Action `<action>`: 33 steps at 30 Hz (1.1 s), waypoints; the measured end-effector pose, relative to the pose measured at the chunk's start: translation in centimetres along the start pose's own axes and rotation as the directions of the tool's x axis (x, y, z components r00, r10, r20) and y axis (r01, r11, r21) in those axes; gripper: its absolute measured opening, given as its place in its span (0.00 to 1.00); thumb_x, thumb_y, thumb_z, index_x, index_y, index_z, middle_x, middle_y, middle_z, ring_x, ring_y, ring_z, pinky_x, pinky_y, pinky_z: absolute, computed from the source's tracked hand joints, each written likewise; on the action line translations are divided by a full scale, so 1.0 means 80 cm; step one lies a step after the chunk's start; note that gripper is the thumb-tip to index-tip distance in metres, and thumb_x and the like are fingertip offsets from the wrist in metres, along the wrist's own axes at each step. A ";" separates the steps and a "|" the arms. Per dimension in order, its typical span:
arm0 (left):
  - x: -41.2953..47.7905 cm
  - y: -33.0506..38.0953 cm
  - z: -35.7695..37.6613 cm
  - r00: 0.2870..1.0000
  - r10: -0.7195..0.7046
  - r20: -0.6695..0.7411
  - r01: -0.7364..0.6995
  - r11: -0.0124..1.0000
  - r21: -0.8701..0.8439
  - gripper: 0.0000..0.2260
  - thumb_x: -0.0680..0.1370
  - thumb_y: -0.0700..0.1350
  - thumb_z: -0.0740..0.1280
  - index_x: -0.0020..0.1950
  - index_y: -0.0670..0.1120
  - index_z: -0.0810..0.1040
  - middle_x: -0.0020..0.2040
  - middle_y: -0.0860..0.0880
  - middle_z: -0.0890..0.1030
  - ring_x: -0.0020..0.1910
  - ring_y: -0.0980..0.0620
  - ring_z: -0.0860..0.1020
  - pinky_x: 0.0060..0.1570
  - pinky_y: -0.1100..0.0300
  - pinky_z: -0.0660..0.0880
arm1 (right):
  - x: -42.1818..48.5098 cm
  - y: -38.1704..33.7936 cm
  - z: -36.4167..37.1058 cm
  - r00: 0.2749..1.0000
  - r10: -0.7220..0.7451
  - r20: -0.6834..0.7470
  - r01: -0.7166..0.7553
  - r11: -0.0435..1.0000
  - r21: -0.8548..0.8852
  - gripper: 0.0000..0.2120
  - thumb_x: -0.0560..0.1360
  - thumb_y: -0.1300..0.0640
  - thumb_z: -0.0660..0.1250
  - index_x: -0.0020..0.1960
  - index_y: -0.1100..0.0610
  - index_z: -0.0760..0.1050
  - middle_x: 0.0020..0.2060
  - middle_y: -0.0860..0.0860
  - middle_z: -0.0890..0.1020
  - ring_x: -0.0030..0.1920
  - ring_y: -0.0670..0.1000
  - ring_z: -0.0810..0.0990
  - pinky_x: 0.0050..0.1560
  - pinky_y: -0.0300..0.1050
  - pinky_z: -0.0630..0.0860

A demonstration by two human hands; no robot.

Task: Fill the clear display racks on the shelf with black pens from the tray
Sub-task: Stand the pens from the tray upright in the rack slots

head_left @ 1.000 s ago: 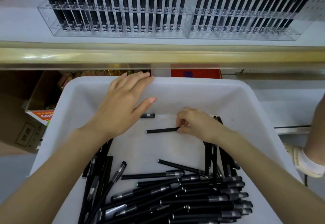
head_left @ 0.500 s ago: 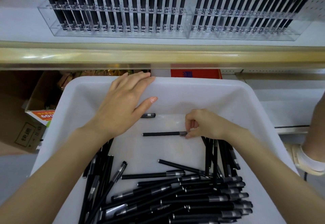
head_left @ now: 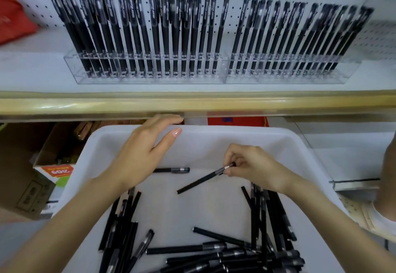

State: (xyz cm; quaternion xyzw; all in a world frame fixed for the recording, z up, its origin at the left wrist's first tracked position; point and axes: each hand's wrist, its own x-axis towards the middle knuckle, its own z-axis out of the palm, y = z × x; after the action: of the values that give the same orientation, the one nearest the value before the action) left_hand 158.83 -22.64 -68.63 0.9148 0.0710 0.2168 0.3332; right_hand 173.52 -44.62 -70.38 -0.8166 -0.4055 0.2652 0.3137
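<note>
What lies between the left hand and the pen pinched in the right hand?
Head view: one black pen on the bare tray floor, its left end hidden by the left hand, apart from the pinched pen.

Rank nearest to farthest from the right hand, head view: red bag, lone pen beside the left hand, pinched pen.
1. Pinched pen, held by the right hand.
2. Lone pen, leftward, by the left hand.
3. Red bag, far left on the shelf.

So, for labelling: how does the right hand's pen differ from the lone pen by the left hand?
The held pen is pinched at its banded end by the right hand; the lone pen lies ungripped on the tray. The held pen slants; the lone pen lies crosswise. Both are black.
</note>
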 end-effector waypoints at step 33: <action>0.130 0.053 -0.056 0.992 0.017 0.127 -0.074 0.887 0.456 0.32 0.75 0.65 0.45 0.73 0.53 0.66 0.72 0.57 0.68 0.70 0.60 0.66 0.71 0.60 0.62 | 0.145 -0.191 -0.180 0.592 -0.372 -0.715 0.576 0.816 0.052 0.12 0.74 0.61 0.71 0.50 0.56 0.68 0.36 0.54 0.79 0.31 0.51 0.82 0.32 0.36 0.77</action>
State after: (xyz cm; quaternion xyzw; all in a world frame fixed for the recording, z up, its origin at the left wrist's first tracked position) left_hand 166.11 -20.42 -59.23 0.9804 0.0786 0.1463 0.1057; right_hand 182.04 -32.03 -51.81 -0.6627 -0.4256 -0.0904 0.6096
